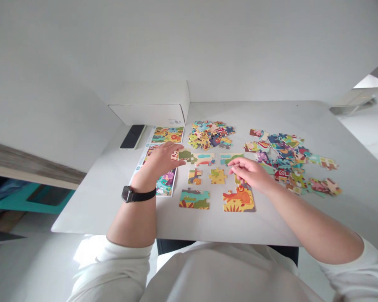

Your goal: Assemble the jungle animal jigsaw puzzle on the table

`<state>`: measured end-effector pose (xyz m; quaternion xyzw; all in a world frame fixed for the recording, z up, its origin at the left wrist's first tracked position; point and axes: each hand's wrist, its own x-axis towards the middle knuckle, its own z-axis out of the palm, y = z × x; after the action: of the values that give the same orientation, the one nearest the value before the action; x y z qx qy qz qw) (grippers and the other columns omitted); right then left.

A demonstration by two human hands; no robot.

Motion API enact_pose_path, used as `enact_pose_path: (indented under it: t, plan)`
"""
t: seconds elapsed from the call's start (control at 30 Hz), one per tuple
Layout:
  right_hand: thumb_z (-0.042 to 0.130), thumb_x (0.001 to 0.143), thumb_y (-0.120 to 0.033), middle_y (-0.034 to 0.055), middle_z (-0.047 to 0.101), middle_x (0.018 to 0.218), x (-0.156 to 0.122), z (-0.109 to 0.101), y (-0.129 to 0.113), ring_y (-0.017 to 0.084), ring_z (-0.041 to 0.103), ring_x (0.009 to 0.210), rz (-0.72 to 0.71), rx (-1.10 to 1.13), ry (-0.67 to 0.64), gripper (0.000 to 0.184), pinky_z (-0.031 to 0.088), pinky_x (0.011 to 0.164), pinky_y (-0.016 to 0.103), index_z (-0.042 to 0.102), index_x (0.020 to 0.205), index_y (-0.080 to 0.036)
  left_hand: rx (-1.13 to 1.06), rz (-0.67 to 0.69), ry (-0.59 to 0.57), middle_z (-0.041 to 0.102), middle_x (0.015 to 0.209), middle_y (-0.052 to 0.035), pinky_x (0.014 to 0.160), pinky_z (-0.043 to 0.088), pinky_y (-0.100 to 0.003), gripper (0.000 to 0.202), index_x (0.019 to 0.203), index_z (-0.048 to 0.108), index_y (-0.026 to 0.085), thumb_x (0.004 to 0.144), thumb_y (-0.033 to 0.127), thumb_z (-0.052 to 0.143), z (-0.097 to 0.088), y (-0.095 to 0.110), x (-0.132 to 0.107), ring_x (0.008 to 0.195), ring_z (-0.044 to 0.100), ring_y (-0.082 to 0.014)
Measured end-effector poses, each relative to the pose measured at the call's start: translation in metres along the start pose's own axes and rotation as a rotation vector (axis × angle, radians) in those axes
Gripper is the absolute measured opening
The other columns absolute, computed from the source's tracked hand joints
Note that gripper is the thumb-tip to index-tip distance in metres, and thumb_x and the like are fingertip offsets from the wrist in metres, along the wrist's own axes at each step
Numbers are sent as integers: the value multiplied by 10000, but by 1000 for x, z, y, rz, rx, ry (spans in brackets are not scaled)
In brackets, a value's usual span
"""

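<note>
White shirt (227, 272) right up close, then the worktop (164, 222) with jigsaw bits everywhere. Left hand (164, 158) is open, thumb and fingers spread around a green puzzle piece (185, 155), can't tell if they're touching it. Right hand (251, 173) is loosely curled above the lion section (239, 201), can't tell if it's pinching anything. Crocodile section (194, 199) sits left of the lion, loose pieces (286, 155) heaped right.
</note>
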<state>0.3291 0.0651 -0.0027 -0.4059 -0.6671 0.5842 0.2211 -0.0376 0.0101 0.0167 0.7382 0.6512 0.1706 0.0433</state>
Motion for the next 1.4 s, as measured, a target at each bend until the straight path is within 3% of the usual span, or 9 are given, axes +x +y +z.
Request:
enact_pose_path:
  t: [0.23,0.57,0.9,1.03,1.17,1.4]
  plan:
    - [734,939,-503,67,790,971,0,0,3,141,605,647,-24,-29,9,334,530,547,271,718,1134,-233,39,-89,-84,736,1289,-96,1061,535,-430,502,1339,752,262,869,406,846,11,-14,2,1200,706,-326]
    - [723,958,-466,53,802,977,1,1,11,143,620,652,-23,-60,-26,279,523,555,267,730,1141,-256,-74,-82,-94,733,1317,-95,1111,530,-430,513,1366,751,252,894,444,819,16,-21,3,1221,699,-313]
    - [702,969,-484,53,805,993,0,0,11,145,614,646,-9,-84,-35,289,518,545,267,723,1152,-262,-9,-16,-129,726,1279,-107,1101,523,-457,485,1331,768,274,939,559,762,34,-27,7,1220,671,-320]
    - [701,966,-492,51,803,981,0,0,9,144,617,648,-14,-88,-33,299,523,557,268,717,1145,-253,-14,-4,-111,706,1301,-117,1112,520,-477,477,1351,761,272,958,543,747,30,-20,7,1236,661,-330]
    - [695,978,-484,52,805,987,0,0,10,146,620,653,-9,-83,-31,284,523,557,268,718,1145,-256,-86,87,-72,731,1276,-88,1121,523,-457,325,1280,797,298,1001,437,703,27,-7,8,1228,677,-296]
    - [725,965,-503,61,805,993,-2,1,8,156,639,683,-6,-71,-22,302,554,564,269,731,1138,-256,-84,94,-141,752,1366,-63,1156,535,-453,304,1261,833,335,1004,370,674,36,2,9,1258,696,-288]
